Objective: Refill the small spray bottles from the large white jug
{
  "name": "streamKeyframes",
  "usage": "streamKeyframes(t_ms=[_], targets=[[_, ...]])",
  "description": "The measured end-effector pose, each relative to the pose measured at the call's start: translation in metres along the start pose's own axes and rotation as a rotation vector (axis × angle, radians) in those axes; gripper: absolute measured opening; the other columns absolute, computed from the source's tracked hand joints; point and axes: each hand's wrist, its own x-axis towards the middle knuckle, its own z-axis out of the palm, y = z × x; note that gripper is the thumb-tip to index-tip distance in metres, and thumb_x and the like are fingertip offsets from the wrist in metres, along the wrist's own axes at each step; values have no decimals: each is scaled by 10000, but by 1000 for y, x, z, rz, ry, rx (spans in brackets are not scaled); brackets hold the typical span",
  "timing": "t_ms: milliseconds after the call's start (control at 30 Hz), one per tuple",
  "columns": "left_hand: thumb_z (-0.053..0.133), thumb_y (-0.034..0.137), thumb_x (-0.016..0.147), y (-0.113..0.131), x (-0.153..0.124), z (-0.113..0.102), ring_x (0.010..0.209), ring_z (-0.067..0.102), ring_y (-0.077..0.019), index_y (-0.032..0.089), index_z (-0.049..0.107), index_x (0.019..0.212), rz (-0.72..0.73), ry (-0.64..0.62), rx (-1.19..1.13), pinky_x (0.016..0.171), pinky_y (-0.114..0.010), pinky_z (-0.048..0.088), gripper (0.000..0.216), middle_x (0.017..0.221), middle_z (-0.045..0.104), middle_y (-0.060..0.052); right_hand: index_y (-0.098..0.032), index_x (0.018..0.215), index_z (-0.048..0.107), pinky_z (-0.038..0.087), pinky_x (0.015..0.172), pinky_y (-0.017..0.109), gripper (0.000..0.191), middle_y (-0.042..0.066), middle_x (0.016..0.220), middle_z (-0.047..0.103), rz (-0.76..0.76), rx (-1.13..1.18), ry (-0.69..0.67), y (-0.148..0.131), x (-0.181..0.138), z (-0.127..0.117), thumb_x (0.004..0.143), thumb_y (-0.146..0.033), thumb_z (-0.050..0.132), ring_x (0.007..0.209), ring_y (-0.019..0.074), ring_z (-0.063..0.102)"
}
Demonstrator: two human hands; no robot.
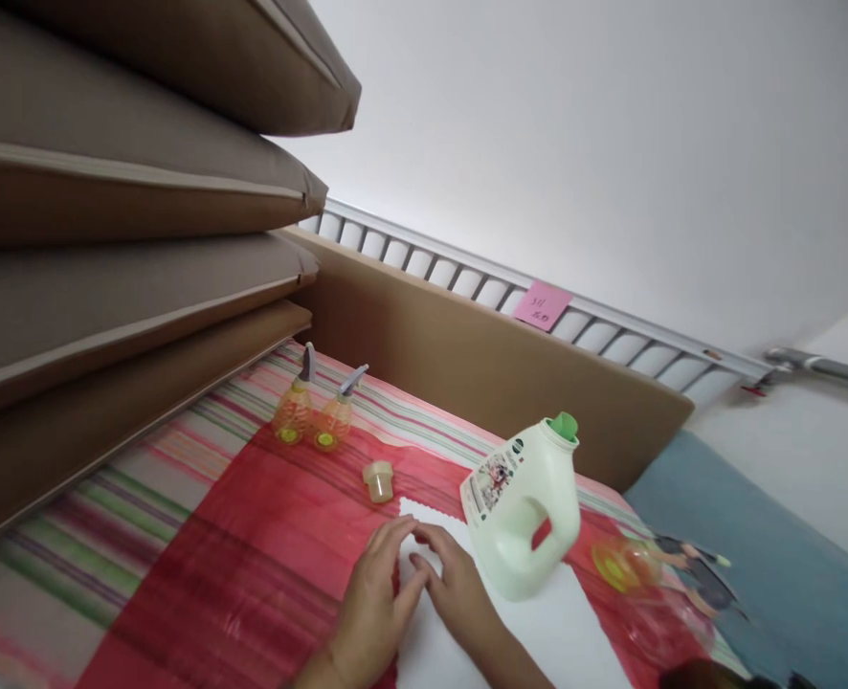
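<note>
We curve our left hand [373, 595] and right hand [459, 584] half open, seeing nothing in the fingers [387, 538], near the big jug [523, 474], already open on the white sheet [571, 641], with the small cap [379, 481] still off on the red cloth [252, 536] and two spray bottles [293, 413] farther back.

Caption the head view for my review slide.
Left hand and right hand close together beside a pale green jug, white sheet below.
</note>
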Motion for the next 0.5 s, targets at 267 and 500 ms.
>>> streamKeyframes(t_ms=[267, 500], targets=[[499, 200, 846, 3, 15, -19, 1267, 425, -262, 229, 478, 1254, 12, 258, -11, 1063, -487, 354, 410, 1322, 494, -121, -198, 1049, 621, 490, 850, 400, 351, 81, 1059, 679, 112, 194, 71, -26, 126, 51, 704, -254, 597, 981, 246, 632], [479, 225, 860, -1, 22, -30, 1240, 444, -253, 236, 449, 1249, -39, 334, -53, 1038, -470, 383, 390, 1304, 491, -114, -162, 1156, 548, 397, 943, 394, 527, 120, 1190, 611, 139, 164, 145, -62, 209, 90, 677, -339, 676, 1104, 262, 555]])
